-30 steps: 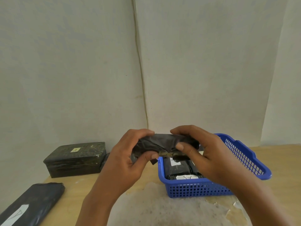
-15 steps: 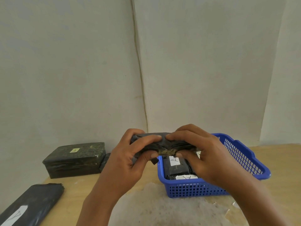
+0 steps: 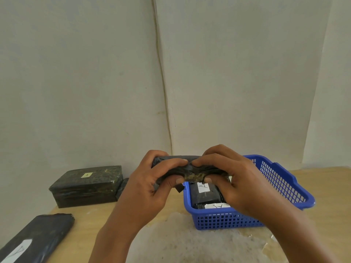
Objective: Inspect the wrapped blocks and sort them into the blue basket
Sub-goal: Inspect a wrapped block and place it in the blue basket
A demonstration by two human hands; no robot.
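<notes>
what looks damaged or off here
The wrapped block held by the left hand and right hand has a torn black wrap: a rough brownish patch shows between the thumbs.

We raise both forearms from the lower edge, meeting at centre. Our left hand (image 3: 152, 184) and right hand (image 3: 229, 179) face each other, backs toward us. On each, the fingers (image 3: 171, 162) curl over the top and the thumb presses from below, pinching the same wrapped block (image 3: 193, 168) between them, fingertips nearly touching.
</notes>
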